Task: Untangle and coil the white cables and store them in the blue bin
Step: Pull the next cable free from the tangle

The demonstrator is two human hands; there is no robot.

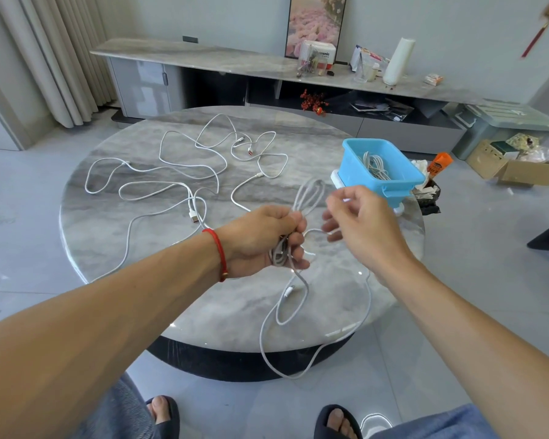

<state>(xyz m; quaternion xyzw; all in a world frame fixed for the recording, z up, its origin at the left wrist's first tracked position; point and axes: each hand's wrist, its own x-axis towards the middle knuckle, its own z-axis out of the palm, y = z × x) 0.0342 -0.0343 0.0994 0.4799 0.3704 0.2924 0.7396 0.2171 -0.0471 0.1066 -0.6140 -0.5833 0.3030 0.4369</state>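
Left hand (260, 240) grips coiled cable (308, 198).

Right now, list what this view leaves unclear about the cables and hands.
Head view only:
- Right hand: fingertips motion-blurred; grip on the cable unclear.
- Held coil: loop count hidden inside the left hand.
- Cables in the blue bin: number unclear, wall hides part.
- Table cables: overlapping, count uncertain.
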